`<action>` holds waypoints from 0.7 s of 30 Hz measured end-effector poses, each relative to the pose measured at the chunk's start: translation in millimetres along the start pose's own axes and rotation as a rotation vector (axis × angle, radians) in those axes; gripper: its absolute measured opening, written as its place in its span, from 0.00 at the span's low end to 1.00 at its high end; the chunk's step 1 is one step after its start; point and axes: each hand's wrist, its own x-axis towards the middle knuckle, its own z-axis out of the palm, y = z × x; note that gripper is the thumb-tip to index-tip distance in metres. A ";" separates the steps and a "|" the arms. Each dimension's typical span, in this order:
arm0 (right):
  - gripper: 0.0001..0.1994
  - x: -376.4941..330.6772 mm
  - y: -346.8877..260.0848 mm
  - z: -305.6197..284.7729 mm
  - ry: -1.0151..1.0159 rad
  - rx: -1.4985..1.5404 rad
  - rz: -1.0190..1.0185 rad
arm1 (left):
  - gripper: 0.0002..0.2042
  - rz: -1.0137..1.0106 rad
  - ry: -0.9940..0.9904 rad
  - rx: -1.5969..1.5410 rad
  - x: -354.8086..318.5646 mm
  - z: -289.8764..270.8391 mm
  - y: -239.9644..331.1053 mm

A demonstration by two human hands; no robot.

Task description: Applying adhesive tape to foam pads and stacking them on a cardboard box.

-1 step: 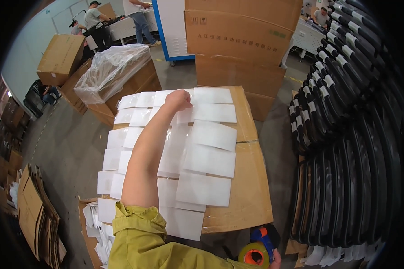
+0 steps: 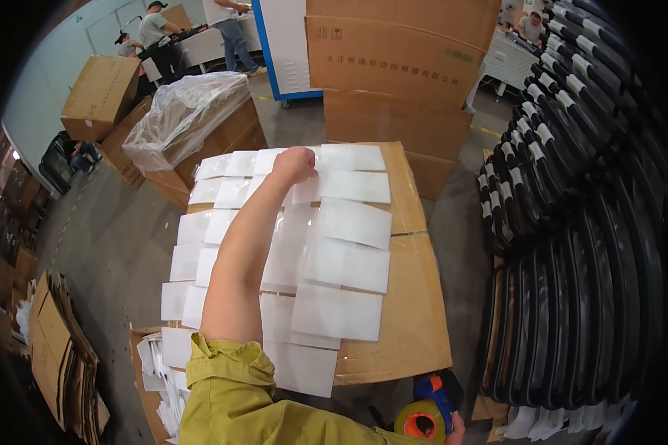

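Note:
Rows of overlapping white sheets (image 2: 341, 267), thin and foam-like, cover most of a cardboard-topped surface (image 2: 401, 311). Clear glossy strips show between some of the rows. My left arm reaches across them, and my left hand (image 2: 297, 165) rests at the far rows with its fingers curled down and closed. What the fingertips pinch, if anything, is hidden beneath them. At the lower right, beside the near corner of the cardboard, my right hand (image 2: 457, 430) grips a blue and orange tape dispenser (image 2: 432, 404) with a yellowish roll. Only part of that hand is visible.
Black curved frames (image 2: 571, 326) with white wraps are stacked high on the right. Large cartons (image 2: 393, 67) stand beyond the surface, and a plastic-draped box (image 2: 193, 126) is at far left. Flattened cardboard (image 2: 59, 356) leans lower left, near an open box of white scraps (image 2: 159, 386). People work behind.

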 end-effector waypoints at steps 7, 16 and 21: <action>0.15 -7.0 -9.8 10.3 -0.039 0.162 0.082 | 0.07 0.337 0.196 0.106 -4.6 14.4 -6.2; 0.16 -5.0 -7.2 5.3 -0.101 0.133 0.067 | 0.11 0.435 0.142 0.272 -6.7 15.3 2.4; 0.16 -6.6 -9.5 8.8 -0.141 0.135 0.052 | 0.14 0.408 0.118 0.279 -6.6 11.0 4.6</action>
